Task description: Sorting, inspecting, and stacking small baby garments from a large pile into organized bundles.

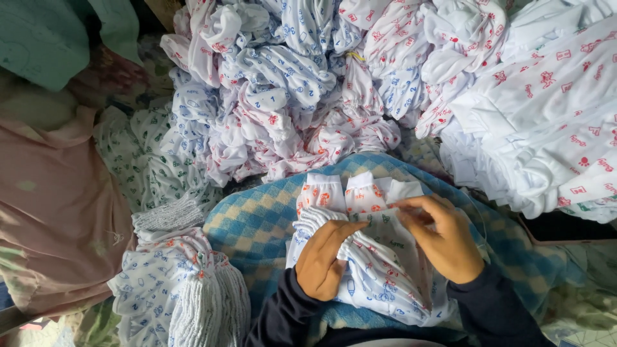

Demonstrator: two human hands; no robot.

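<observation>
Both my hands grip small printed baby garments [373, 257]: left hand [324, 260] clutching a bundle, right hand [443, 238] pinching fabric, over a checked blue cushion [257, 218].

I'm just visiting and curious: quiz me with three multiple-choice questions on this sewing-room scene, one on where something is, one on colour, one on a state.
1. Where does the big heap of loose printed baby garments lie?
A. beyond the hands, at the top
B. under the person's sleeves
C. inside a box

2. What colours is the checked cloth under the hands?
A. black and red
B. blue and cream
C. plain green

3. How are the garments at lower left kept?
A. hung on hangers
B. spread flat singly
C. gathered in a bundle

Answers:
1 A, the heap fills the top centre.
2 B, blue and cream squares show beside the left hand.
3 C, their ribbed cuffs bunch together; the right hand works a separate stack.
</observation>
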